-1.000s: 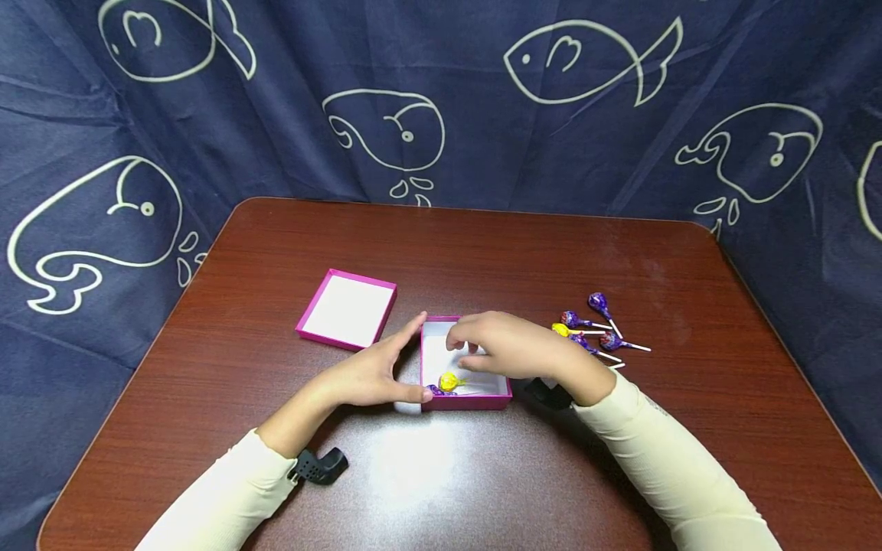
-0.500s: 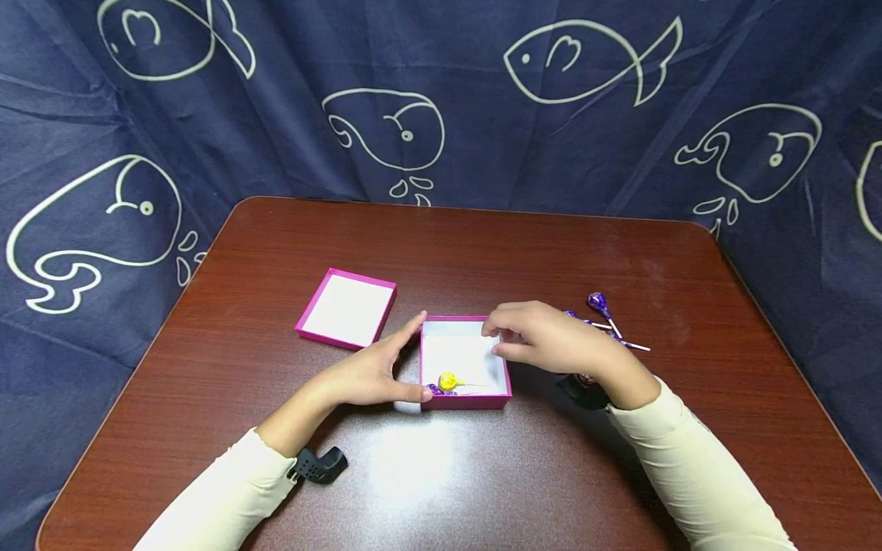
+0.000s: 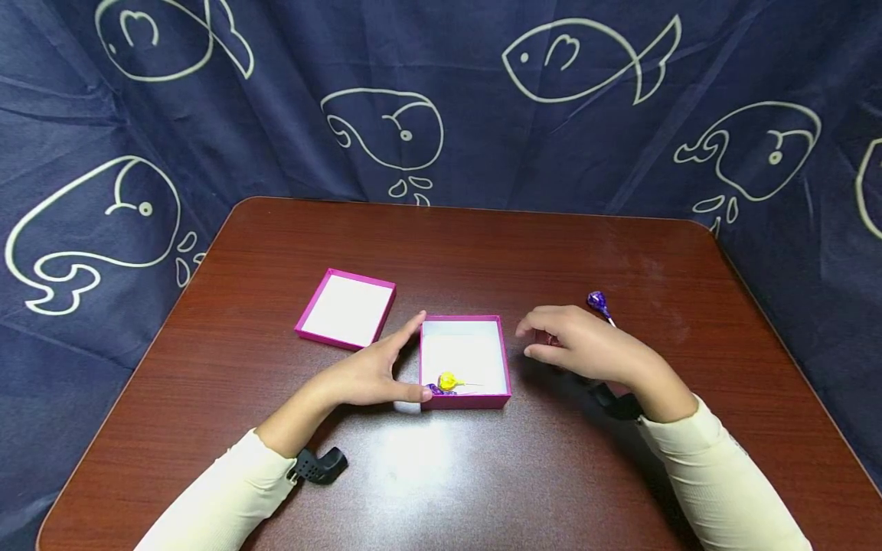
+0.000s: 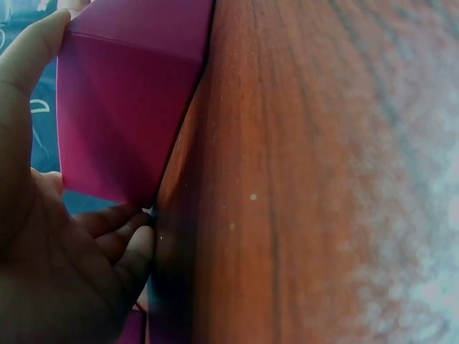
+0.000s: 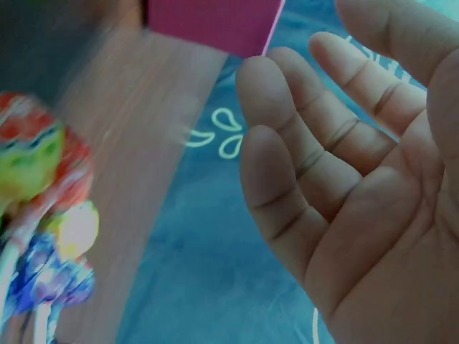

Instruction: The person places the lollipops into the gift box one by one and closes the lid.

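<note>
A square pink box (image 3: 475, 402) with a white inside stands at mid-table. My left hand (image 3: 374, 375) holds it by its left side, thumb at the near corner and fingertips at the far one; the left wrist view has the thumb on the rim of the box wall (image 4: 129, 122). A yellow lollipop (image 3: 448, 381) lies inside along the front wall, by purple-wrapped candy (image 3: 434, 389). To the right of the box, my right hand (image 3: 592, 344) is in the air, fingers loosely bent around nothing. It hides most of the lollipops on the table; a red-green lollipop (image 5: 29, 150) shows in the right wrist view.
A pink lid (image 3: 347, 310), white side up, lies left of the box and behind my left hand. One purple lollipop (image 3: 597, 301) shows beyond my right hand. A dark blue curtain (image 3: 482, 145) with white fish and whale drawings hangs behind the brown table (image 3: 468, 252).
My right hand has moved rightward from over the box to the lollipops on the table, covering most of them. The left hand and box have stayed put.
</note>
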Action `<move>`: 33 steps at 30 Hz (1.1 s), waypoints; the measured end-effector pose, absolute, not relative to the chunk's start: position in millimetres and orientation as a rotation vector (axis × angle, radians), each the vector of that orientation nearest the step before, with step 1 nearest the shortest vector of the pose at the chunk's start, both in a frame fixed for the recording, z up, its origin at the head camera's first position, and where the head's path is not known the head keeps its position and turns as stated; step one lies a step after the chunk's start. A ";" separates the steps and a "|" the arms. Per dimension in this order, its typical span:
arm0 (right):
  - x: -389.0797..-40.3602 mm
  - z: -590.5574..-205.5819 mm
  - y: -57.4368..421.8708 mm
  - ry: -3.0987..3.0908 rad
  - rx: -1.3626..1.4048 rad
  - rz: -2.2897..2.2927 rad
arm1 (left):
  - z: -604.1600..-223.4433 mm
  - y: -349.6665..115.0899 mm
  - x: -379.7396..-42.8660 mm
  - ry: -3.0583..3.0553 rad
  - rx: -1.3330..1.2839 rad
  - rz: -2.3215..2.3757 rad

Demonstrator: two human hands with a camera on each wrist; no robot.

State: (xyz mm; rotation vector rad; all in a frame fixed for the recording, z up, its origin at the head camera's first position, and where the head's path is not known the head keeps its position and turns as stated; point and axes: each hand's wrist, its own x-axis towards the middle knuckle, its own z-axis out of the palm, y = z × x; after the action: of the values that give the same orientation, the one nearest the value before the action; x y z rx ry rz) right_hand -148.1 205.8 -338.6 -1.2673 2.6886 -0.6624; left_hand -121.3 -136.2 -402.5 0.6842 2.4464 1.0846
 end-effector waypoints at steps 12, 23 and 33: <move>-144.0 -348.3 238.8 2.661 -1.041 -0.740 | -400.8 -136.0 -120.5 2.440 0.679 1.094; -139.2 -354.3 257.6 2.640 -1.029 -0.725 | -398.7 -135.4 -120.3 2.433 0.682 1.100; -138.6 -357.8 268.1 2.691 -0.995 -0.618 | -399.5 -135.9 -120.1 2.428 0.668 1.102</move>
State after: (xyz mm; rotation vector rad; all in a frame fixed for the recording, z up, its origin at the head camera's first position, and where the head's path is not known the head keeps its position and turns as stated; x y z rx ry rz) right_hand -138.6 268.1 -357.8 -0.9945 2.6908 -0.6181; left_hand -120.1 -135.9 -399.5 0.6683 2.4280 1.1019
